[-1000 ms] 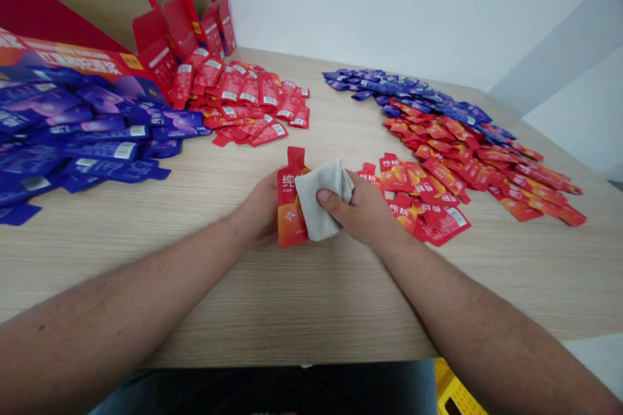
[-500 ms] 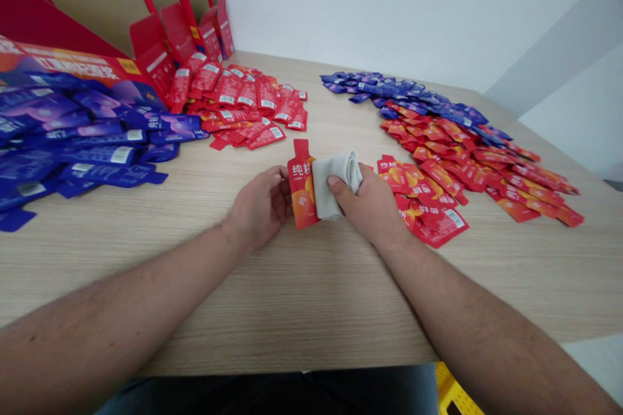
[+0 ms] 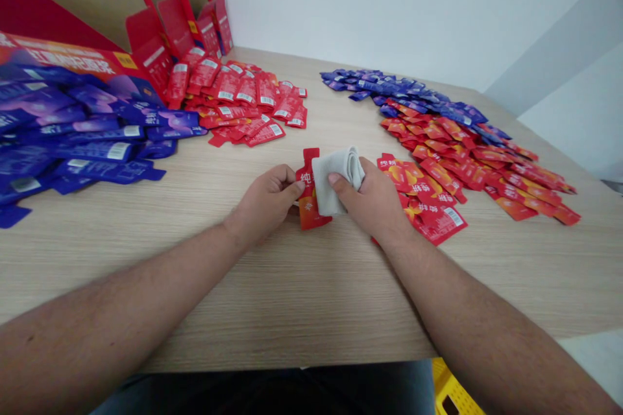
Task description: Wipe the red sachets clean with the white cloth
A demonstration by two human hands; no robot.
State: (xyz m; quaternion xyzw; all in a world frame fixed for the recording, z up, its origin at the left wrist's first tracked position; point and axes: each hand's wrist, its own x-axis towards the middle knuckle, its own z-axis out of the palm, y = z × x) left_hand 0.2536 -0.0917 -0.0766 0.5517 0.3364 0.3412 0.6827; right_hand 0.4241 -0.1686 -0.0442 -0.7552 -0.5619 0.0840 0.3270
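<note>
Lying between the two hands, one red and orange pouch (image 3: 307, 207) is held over the desk (image 3: 243, 311), its narrow neck pointed away from the person. Its left edge is pinched between the thumb and forefinger of the left hand (image 3: 270, 204), which is nearly closed. Its right part is covered by one folded pale cloth (image 3: 335, 185), gripped by the right hand (image 3: 372, 198) with the thumb pressed across the front; whether the pouch is also gripped by the fingers behind cannot be told.

Five groups of pouches can be counted: blue pile (image 3: 97, 120) and red pile (image 3: 243, 91) at the left, blue row (image 3: 413, 91) and red-orange row (image 3: 467, 142) at the right, and a small cluster (image 3: 433, 191) beside the right hand. Single pouches are too overlapped to be counted, as are the red boxes (image 3: 156, 55) behind.
</note>
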